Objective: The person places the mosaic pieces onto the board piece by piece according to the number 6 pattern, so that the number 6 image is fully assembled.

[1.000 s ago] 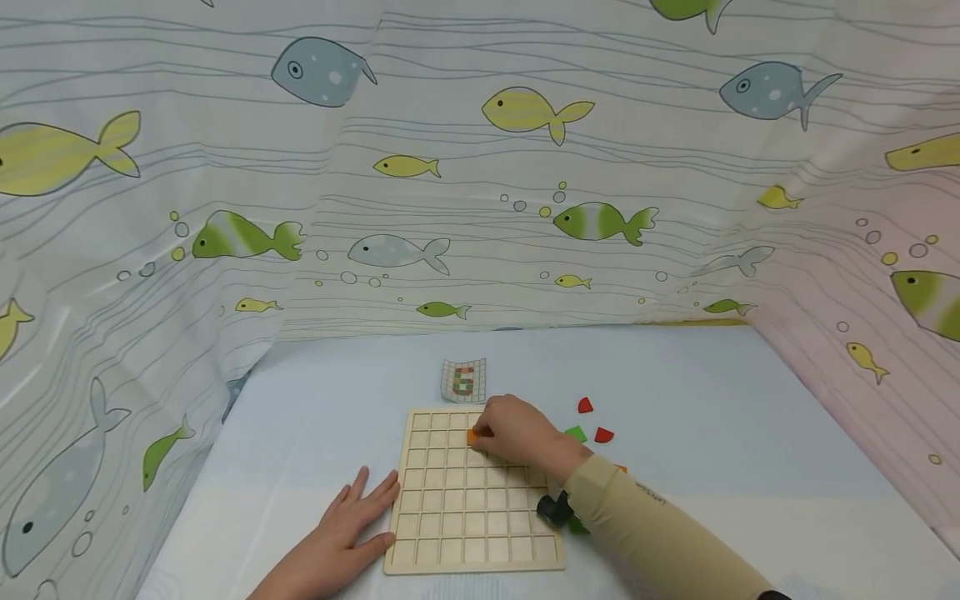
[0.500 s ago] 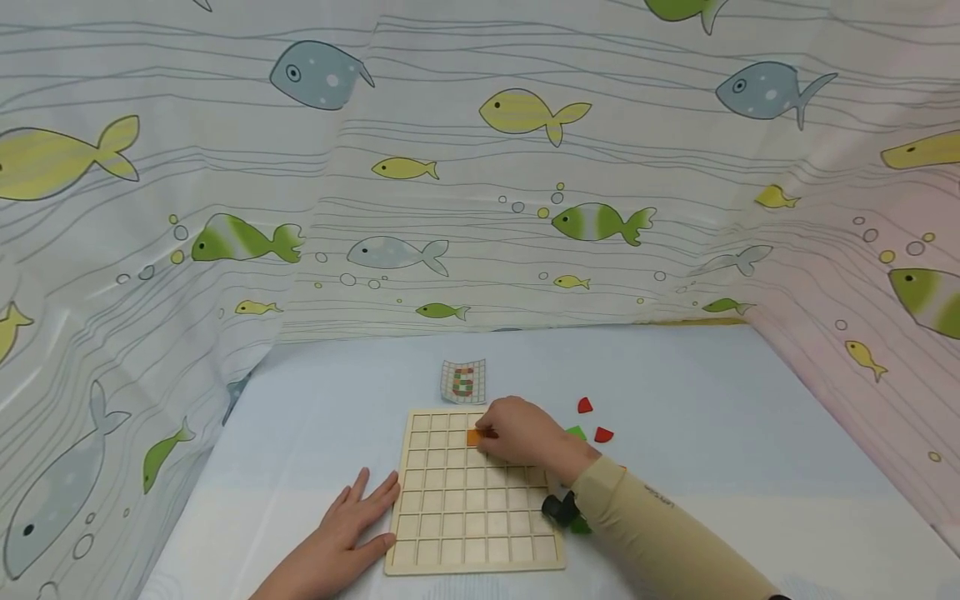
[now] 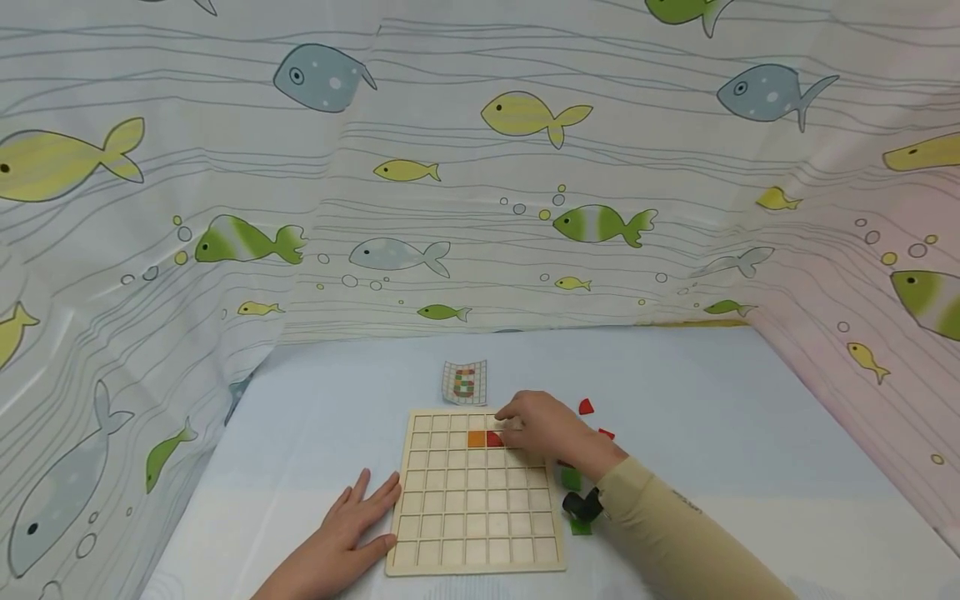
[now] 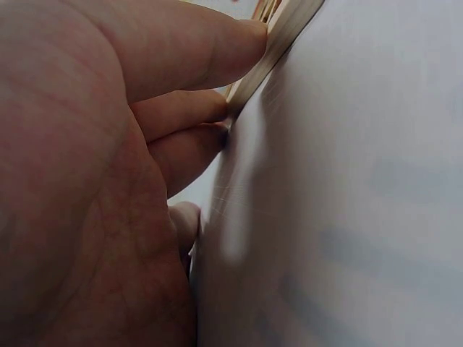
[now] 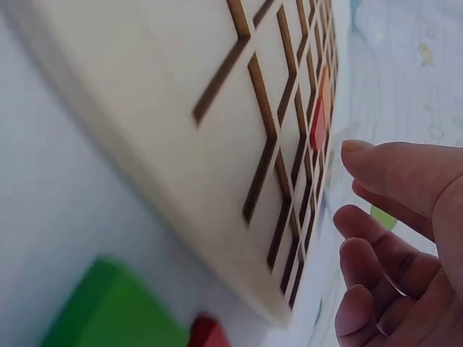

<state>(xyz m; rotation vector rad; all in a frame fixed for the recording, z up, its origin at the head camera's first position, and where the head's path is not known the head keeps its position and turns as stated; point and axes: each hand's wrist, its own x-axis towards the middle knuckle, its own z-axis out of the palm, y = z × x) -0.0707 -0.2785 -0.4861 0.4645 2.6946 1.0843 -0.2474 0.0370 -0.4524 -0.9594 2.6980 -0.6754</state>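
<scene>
A pale wooden grid board [image 3: 455, 502] lies on the table in the head view. In its second row from the back sit an orange square tile [image 3: 476, 438] and, touching its right side, a red tile [image 3: 493, 438], partly covered by fingers. Just over the red tile is my right hand [image 3: 551, 425]. The right wrist view shows its thumb and loosely bent fingers apart from the board, holding nothing. My left hand [image 3: 352, 521] rests on the table with spread fingers, its fingertips touching the board's left edge [image 4: 278, 47].
Behind the board lies a small card [image 3: 465, 382] printed with a coloured grid pattern. Right of the board are a red quarter-round piece [image 3: 586, 407], another partly hidden red piece [image 3: 607, 434] and green pieces [image 3: 572, 478]. A fish-print curtain [image 3: 420, 208] surrounds the table.
My right hand has let go of the red tile and drawn back to the right, uncovering the orange tile and part of the red one. My left hand stays at the board's edge.
</scene>
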